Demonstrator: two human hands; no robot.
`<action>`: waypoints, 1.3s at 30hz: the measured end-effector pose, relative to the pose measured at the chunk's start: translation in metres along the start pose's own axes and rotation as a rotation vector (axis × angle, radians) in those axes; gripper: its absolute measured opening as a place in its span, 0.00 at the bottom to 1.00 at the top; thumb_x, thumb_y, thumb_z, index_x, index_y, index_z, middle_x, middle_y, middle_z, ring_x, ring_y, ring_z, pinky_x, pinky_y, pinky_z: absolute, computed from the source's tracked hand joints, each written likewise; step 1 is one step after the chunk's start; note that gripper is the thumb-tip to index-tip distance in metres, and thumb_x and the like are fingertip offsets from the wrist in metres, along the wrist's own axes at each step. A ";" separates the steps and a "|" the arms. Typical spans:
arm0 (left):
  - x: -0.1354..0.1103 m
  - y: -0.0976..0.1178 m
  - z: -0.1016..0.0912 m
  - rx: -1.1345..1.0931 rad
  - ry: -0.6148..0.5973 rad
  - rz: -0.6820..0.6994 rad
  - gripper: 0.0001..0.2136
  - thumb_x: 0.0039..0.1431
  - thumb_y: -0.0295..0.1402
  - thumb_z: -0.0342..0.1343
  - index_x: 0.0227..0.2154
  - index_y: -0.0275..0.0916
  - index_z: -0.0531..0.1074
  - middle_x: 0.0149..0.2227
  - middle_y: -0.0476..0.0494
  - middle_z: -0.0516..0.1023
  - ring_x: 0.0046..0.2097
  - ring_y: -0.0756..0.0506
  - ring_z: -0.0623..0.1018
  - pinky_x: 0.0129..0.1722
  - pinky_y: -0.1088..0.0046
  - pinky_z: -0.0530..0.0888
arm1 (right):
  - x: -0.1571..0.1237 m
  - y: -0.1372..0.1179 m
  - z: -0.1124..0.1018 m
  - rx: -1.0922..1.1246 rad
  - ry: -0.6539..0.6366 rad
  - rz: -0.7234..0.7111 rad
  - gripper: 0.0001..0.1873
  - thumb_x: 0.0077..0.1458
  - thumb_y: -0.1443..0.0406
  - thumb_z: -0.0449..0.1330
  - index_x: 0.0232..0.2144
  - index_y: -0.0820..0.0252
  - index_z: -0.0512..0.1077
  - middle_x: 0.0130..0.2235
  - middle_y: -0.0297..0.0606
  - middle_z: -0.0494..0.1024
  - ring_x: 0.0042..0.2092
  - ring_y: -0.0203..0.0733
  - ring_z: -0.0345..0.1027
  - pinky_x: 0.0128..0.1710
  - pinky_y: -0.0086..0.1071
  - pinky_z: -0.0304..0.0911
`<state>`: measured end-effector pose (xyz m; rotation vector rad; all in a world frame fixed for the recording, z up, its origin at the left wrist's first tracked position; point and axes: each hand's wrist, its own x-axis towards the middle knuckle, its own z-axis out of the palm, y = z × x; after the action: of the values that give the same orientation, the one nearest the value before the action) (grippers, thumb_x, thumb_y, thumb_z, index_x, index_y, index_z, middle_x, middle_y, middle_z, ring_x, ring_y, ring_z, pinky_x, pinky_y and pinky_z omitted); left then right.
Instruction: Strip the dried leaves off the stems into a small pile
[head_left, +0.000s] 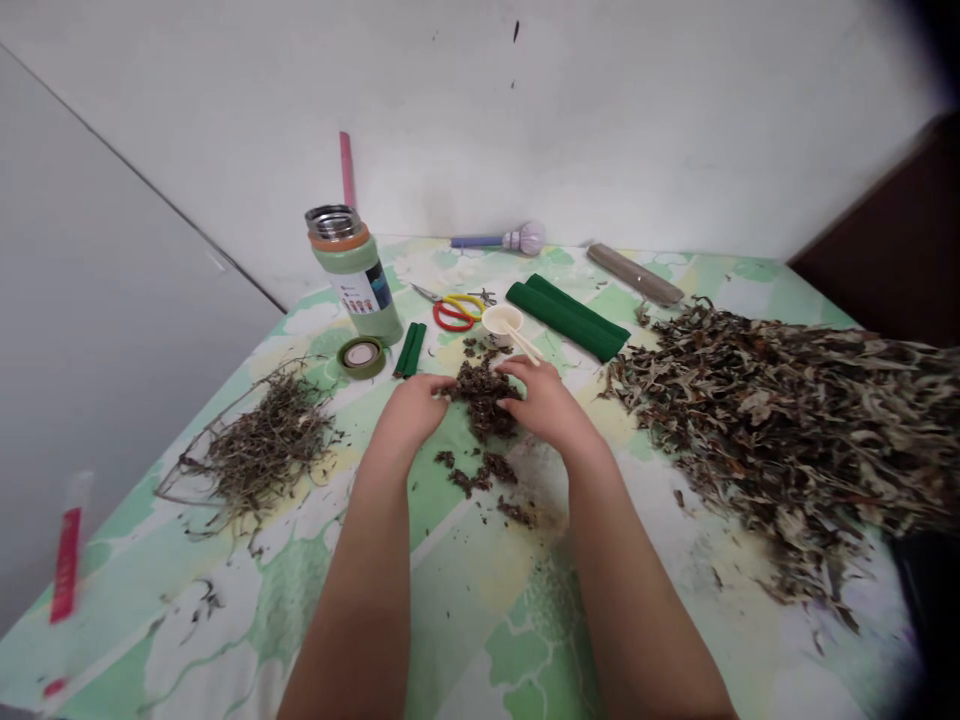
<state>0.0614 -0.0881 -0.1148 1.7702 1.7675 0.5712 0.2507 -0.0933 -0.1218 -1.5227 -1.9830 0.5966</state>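
Note:
My left hand (411, 410) and my right hand (546, 402) lie on either side of a small dark heap of crumbled dried leaves (486, 397) in the middle of the table. Both hands have their fingers curled inward against the heap, cupping it from the left and the right. More dark crumbs (480, 472) are scattered just in front of the heap, between my forearms. A small white cup with a pale spoon (504, 325) stands just behind the heap.
A large pile of dried leaves (780, 410) fills the right side. Bare stems (259, 450) lie at the left. Behind stand a green flask (356, 272), a tape roll (362, 356), scissors (456, 308), green rolls (568, 317) and a brush (510, 240). The floral tablecloth (480, 610) covers the table.

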 end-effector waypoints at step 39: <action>-0.015 0.001 -0.004 -0.113 -0.498 -0.471 0.11 0.52 0.29 0.52 0.16 0.37 0.65 0.17 0.38 0.75 0.18 0.43 0.74 0.22 0.70 0.68 | -0.006 -0.022 0.018 -0.183 -0.585 0.109 0.21 0.41 0.61 0.66 0.41 0.56 0.70 0.39 0.38 0.76 0.36 0.41 0.69 0.28 0.28 0.56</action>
<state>0.0584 -0.1029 -0.1097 1.2165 1.6648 0.0251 0.2244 -0.1049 -0.1219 -1.7116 -2.4485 1.0226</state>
